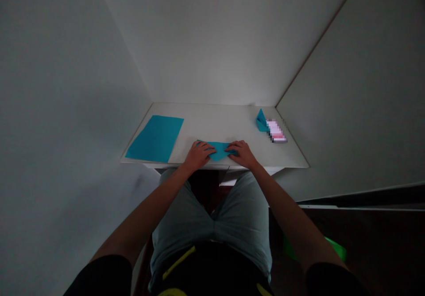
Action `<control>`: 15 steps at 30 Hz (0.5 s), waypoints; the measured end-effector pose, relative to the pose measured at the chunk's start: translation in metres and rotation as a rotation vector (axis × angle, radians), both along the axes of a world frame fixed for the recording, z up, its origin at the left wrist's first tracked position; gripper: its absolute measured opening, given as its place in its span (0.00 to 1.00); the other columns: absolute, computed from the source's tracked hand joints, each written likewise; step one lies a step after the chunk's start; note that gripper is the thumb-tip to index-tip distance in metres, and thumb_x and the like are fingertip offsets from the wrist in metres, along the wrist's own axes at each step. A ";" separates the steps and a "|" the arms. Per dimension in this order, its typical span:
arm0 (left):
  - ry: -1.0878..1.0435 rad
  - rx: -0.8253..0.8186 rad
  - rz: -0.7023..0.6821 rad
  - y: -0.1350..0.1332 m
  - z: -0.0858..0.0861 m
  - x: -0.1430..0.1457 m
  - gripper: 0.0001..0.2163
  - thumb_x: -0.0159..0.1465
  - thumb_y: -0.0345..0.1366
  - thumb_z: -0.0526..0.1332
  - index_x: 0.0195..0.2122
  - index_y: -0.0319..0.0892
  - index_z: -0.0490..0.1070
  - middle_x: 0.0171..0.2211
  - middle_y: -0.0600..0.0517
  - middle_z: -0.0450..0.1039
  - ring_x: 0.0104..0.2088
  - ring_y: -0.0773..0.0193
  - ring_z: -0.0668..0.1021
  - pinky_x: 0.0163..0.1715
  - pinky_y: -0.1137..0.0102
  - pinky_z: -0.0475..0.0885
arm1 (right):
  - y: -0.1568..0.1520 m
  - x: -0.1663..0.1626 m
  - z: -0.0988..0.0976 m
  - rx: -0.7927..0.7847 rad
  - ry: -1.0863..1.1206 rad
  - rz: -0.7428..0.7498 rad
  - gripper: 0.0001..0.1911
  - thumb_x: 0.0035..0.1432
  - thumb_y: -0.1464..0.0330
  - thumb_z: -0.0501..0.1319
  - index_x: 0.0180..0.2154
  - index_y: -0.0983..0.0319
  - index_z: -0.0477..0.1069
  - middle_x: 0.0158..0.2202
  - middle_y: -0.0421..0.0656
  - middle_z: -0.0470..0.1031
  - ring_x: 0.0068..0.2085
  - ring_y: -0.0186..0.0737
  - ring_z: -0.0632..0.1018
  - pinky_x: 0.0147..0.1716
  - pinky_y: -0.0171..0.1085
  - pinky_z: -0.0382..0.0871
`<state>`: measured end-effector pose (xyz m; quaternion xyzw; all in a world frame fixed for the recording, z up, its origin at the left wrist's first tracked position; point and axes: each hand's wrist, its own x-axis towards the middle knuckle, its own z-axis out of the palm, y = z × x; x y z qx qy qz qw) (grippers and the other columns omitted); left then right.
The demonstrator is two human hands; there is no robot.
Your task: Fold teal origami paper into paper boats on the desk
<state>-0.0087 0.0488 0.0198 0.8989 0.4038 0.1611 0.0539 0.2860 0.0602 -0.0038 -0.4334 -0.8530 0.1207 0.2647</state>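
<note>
Dim, greyish light, brightest on the back wall [212,72] above the table [215,115]; soft shadow smudges on the left wall [66,132]. Floor [375,243] at lower right nearly black, wide-angle stretch toward edges. Phone [276,130] coarsely pixelated; fold detail in front-centre blue paper [218,153] soft.

The folded blue paper [218,151] is looking dull, and the big blue paper sheet [155,138] is looking flat and smooth. The white table top [212,116] is looking smooth too. The pants [247,216] are looking like cloth. The green thing [337,248] is maybe looking like plastic.
</note>
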 end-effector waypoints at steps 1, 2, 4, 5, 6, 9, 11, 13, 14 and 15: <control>0.021 -0.007 0.000 0.000 -0.001 0.003 0.22 0.68 0.28 0.63 0.60 0.51 0.80 0.61 0.49 0.80 0.61 0.51 0.77 0.65 0.50 0.63 | -0.002 -0.001 0.001 0.007 -0.017 -0.010 0.13 0.64 0.64 0.69 0.50 0.53 0.84 0.55 0.46 0.83 0.55 0.52 0.79 0.58 0.52 0.67; 0.039 -0.015 0.015 -0.001 -0.002 0.004 0.23 0.67 0.27 0.62 0.62 0.50 0.79 0.62 0.48 0.80 0.61 0.51 0.78 0.65 0.50 0.63 | -0.004 -0.002 0.002 0.015 -0.032 -0.019 0.14 0.64 0.63 0.70 0.51 0.53 0.84 0.56 0.46 0.82 0.55 0.53 0.79 0.57 0.52 0.67; 0.069 -0.027 0.059 -0.003 -0.002 0.005 0.26 0.66 0.26 0.62 0.65 0.50 0.77 0.66 0.48 0.76 0.63 0.51 0.77 0.66 0.51 0.64 | -0.008 -0.004 0.004 0.030 -0.062 -0.029 0.15 0.64 0.61 0.71 0.52 0.52 0.84 0.58 0.46 0.82 0.57 0.53 0.79 0.57 0.52 0.68; 0.085 -0.027 0.075 -0.005 -0.001 0.004 0.27 0.66 0.27 0.61 0.67 0.50 0.75 0.68 0.48 0.74 0.66 0.51 0.75 0.68 0.50 0.63 | -0.009 -0.005 0.005 0.036 -0.077 -0.025 0.15 0.64 0.60 0.71 0.52 0.52 0.83 0.59 0.46 0.82 0.58 0.54 0.79 0.58 0.52 0.67; 0.102 -0.022 0.087 -0.008 0.000 0.004 0.28 0.67 0.28 0.62 0.69 0.50 0.73 0.70 0.48 0.71 0.68 0.49 0.73 0.69 0.49 0.61 | -0.011 -0.006 0.006 0.042 -0.090 -0.016 0.16 0.65 0.58 0.70 0.53 0.51 0.83 0.61 0.45 0.81 0.60 0.54 0.78 0.59 0.53 0.67; 0.160 -0.001 0.108 -0.018 0.004 0.003 0.28 0.70 0.43 0.64 0.72 0.48 0.69 0.74 0.45 0.65 0.71 0.42 0.68 0.69 0.45 0.60 | -0.015 -0.009 0.009 0.049 -0.116 0.011 0.19 0.68 0.56 0.69 0.58 0.51 0.80 0.66 0.45 0.78 0.66 0.54 0.76 0.65 0.55 0.63; 0.182 0.005 0.120 -0.024 0.007 0.005 0.33 0.70 0.55 0.63 0.72 0.46 0.69 0.75 0.42 0.64 0.69 0.39 0.69 0.67 0.44 0.62 | -0.015 -0.010 0.009 0.048 -0.132 0.007 0.20 0.69 0.55 0.67 0.59 0.52 0.79 0.68 0.46 0.76 0.69 0.54 0.74 0.67 0.56 0.60; 0.182 0.005 0.136 -0.029 0.010 0.010 0.34 0.71 0.60 0.60 0.71 0.45 0.70 0.73 0.41 0.66 0.67 0.39 0.70 0.66 0.45 0.62 | -0.015 -0.011 0.008 0.048 -0.154 -0.009 0.20 0.70 0.53 0.66 0.59 0.52 0.79 0.68 0.47 0.75 0.69 0.54 0.74 0.68 0.56 0.59; 0.179 0.004 0.154 -0.031 0.012 0.013 0.32 0.73 0.60 0.57 0.70 0.46 0.71 0.72 0.42 0.68 0.67 0.40 0.70 0.66 0.45 0.62 | -0.015 -0.012 0.008 0.050 -0.166 -0.017 0.20 0.71 0.53 0.66 0.58 0.52 0.79 0.68 0.47 0.75 0.69 0.54 0.74 0.68 0.56 0.59; 0.177 0.004 0.184 -0.031 0.013 0.017 0.29 0.75 0.58 0.55 0.69 0.48 0.73 0.71 0.43 0.69 0.66 0.42 0.71 0.65 0.46 0.63 | -0.016 -0.013 0.008 0.050 -0.176 -0.025 0.20 0.71 0.52 0.65 0.58 0.53 0.79 0.68 0.47 0.75 0.69 0.54 0.74 0.68 0.55 0.59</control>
